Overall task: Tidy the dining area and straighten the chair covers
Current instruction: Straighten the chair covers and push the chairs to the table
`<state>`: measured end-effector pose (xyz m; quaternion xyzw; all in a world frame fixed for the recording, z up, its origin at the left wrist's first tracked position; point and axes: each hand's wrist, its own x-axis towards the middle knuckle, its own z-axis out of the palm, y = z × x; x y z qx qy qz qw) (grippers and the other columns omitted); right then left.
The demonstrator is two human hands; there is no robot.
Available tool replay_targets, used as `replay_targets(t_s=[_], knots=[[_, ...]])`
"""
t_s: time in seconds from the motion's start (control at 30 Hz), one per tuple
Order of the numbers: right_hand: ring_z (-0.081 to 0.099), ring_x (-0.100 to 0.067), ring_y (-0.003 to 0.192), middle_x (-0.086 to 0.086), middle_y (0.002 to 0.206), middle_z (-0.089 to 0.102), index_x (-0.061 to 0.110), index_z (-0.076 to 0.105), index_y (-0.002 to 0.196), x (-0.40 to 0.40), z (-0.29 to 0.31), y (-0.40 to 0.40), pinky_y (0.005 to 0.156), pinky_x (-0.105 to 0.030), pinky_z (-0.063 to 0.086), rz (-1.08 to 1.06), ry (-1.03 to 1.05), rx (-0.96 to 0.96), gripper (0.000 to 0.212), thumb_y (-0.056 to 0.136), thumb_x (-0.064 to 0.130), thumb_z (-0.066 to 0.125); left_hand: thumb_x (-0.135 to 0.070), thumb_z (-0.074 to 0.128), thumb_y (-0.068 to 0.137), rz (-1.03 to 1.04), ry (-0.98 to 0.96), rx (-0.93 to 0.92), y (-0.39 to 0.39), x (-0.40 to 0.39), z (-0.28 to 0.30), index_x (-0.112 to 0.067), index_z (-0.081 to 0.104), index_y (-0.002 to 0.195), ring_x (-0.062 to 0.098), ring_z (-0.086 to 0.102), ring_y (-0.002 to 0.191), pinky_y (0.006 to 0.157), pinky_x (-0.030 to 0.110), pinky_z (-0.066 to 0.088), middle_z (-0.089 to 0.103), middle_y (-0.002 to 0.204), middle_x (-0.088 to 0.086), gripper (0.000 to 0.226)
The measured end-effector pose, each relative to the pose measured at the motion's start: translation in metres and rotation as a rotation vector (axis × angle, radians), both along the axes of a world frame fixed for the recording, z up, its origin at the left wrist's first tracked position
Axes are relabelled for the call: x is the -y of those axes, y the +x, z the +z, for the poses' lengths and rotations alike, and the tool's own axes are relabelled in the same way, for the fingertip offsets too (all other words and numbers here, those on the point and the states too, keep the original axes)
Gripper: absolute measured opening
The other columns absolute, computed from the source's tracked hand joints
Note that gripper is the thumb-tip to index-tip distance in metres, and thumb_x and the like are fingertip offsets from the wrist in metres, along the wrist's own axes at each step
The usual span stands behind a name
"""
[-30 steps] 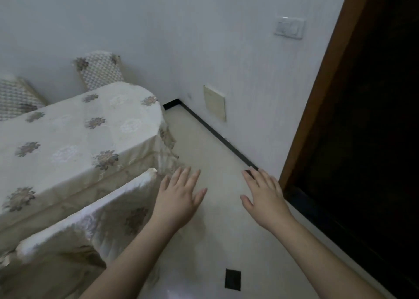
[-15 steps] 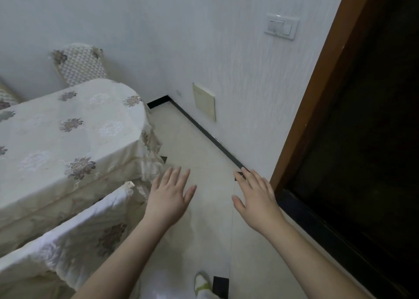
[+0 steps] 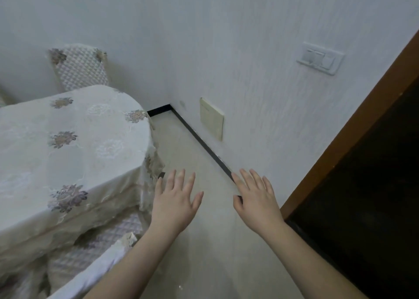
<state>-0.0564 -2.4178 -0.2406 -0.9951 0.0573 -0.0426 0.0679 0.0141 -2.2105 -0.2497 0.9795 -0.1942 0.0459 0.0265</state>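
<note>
A dining table under a cream floral tablecloth (image 3: 68,144) fills the left side. The near chair, in a white quilted cover (image 3: 95,251), stands pushed under the table's front edge at the lower left; its back runs under my left forearm. A second chair with a patterned cover (image 3: 80,68) stands against the far wall behind the table. My left hand (image 3: 175,199) hovers with fingers spread over the floor, just right of the table corner, holding nothing. My right hand (image 3: 256,199) hovers likewise, fingers straight, near the wall's dark skirting.
A pale tiled floor strip (image 3: 188,153) runs between table and white wall. The wall carries a cream plate (image 3: 212,118) low down and a switch panel (image 3: 319,58) higher. A brown door frame (image 3: 353,126) and dark doorway stand at the right.
The view has moved forward and along the table; the near chair now sits lower left, partly under my left arm. Both hands stay spread and empty in front of me.
</note>
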Motion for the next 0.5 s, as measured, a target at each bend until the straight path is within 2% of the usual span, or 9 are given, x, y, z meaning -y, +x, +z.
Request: replay_targets(t_s=[0.07,0.23,0.5], knots=[[0.022,-0.024,0.142,-0.001,0.154,0.030,0.026,0.029,0.147,0.001,-0.003,0.021,0.115,-0.046,0.013,-0.006,-0.004,0.000,0.065,0.086,0.043,0.017,-0.058,0.031,0.090,-0.005,0.000,0.009,0.015,0.005,-0.004,-0.021,0.053,0.136,0.030,0.044,0.132,0.106,0.055,0.033,0.053,0.139,0.009,0.063],[0.027,-0.026,0.141,-0.002,0.151,0.035,0.023,0.035,0.145,0.015,-0.012,0.079,0.114,-0.048,0.020,0.012,-0.001,-0.014,0.064,0.087,0.045,0.020,-0.055,0.037,0.090,0.008,0.020,0.007,0.063,0.024,-0.010,-0.022,0.055,0.133,0.029,0.047,0.130,0.104,0.054,0.037,0.055,0.137,0.008,0.057],[0.038,-0.028,0.134,-0.004,0.144,0.045,0.022,0.044,0.139,0.082,-0.029,0.191,0.109,-0.048,0.028,0.042,0.022,-0.016,0.060,0.085,0.042,0.029,-0.056,0.033,0.089,0.055,0.095,-0.008,0.172,0.082,-0.012,-0.020,0.056,0.131,0.030,0.049,0.128,0.099,0.053,0.040,0.056,0.136,0.009,0.061]])
